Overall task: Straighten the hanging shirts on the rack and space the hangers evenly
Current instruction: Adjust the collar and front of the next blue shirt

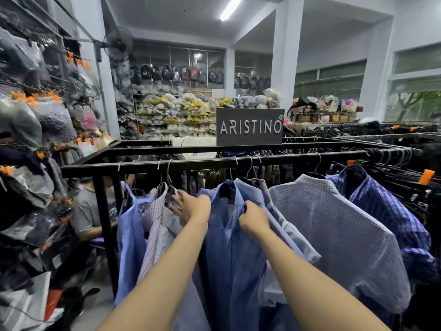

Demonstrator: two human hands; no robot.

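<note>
both hands on the shirts hanging from the black metal rack rail (191, 164).
my left hand (191, 209) reaches with fingers spread onto the collar of the pale pink-checked shirt (157, 225), touching it beside its black hanger (168, 192); whether it is grasping i cannot tell. my right hand (254, 218) is clenched around the front edge of the medium blue shirt (229, 247), just under the collar. to its right hang a light grey-checked shirt (334, 230) and a dark blue plaid shirt (391, 211); a light blue shirt (130, 240) hangs far left. a dark "aristino" sign (250, 126) stands on the rack top.
</note>
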